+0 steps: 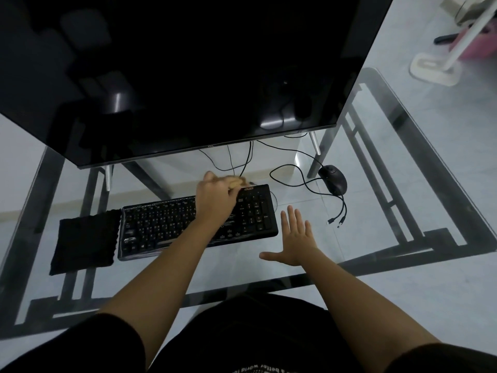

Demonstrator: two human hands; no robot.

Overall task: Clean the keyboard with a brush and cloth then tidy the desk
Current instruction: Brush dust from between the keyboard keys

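On the glass desk (376, 224), under the dark monitor (188, 76), the black keyboard (166, 224) is laid with a black cloth (86, 240) touching its left end. A pale object (238, 181), blurred, is gripped by the left hand (215, 197) at the keyboard's far edge; the right hand (295, 238) is spread flat just beside its near right corner.

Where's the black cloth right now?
In the head view, the black cloth lies flat on the left side of the glass desk, right beside the left end of the keyboard.
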